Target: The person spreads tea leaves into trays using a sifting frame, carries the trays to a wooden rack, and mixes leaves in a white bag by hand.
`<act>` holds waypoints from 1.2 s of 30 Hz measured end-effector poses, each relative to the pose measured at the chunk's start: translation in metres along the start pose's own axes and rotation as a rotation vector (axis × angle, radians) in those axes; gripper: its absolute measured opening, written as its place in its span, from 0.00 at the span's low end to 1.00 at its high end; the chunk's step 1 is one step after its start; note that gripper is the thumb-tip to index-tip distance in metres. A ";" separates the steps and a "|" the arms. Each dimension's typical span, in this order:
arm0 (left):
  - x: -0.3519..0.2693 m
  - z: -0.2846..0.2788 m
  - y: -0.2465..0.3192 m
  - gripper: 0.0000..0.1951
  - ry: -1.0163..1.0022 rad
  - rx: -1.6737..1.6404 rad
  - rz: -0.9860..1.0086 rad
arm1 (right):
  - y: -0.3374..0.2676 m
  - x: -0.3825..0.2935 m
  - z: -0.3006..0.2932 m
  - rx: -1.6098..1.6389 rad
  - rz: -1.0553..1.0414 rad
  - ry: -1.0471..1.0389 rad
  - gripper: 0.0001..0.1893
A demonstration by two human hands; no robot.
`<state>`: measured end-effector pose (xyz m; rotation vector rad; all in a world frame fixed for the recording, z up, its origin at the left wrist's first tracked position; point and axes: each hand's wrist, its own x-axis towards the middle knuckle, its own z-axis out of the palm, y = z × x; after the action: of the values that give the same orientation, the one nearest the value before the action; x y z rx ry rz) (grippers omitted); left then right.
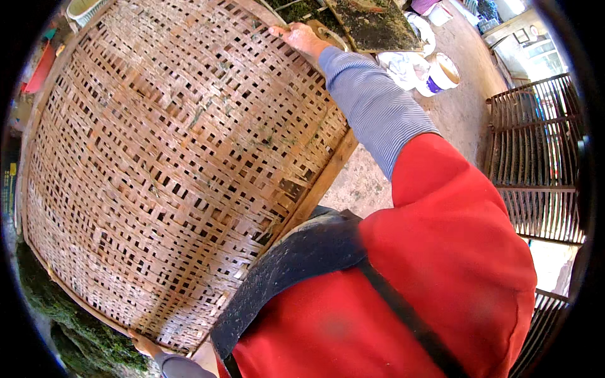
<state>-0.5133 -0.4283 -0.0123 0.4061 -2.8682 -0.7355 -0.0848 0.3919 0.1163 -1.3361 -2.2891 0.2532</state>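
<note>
A large woven bamboo screen (189, 165) with a wooden edge fills the left and middle of the picture, tilted in front of my red-clad body. Small green plant scraps cling to its weave. At its upper edge, my right hand (302, 38) grips the rim. Low in the picture, my left hand (143, 344) holds the opposite rim, its fingers partly hidden. The screen's near wooden bar (314, 182) lies close to my dark apron. Dark green plant matter (80, 307) shows beyond the lower left rim.
Past my right arm stand a white bucket (442, 75) and white bags (401, 66) on the concrete floor (465, 101). A dirty board (373, 23) lies near my right hand. Slatted racks (534, 137) stand at the right. A pale green basket (85, 12) is at the top left.
</note>
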 end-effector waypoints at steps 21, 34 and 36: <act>0.014 0.021 -0.020 0.37 0.001 0.071 -0.078 | -0.042 -0.028 -0.021 0.090 0.153 -0.208 0.49; 0.008 -0.026 -0.018 0.37 -0.117 -0.184 -0.052 | 0.016 -0.013 0.018 -0.178 -0.205 0.067 0.47; 0.020 -0.009 -0.025 0.38 -0.060 -0.063 -0.085 | 0.017 -0.019 0.032 -0.068 -0.088 0.270 0.47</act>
<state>-0.5252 -0.4596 -0.0148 0.5091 -2.8900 -0.8640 -0.0797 0.3861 0.0759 -1.2168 -2.1373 -0.0333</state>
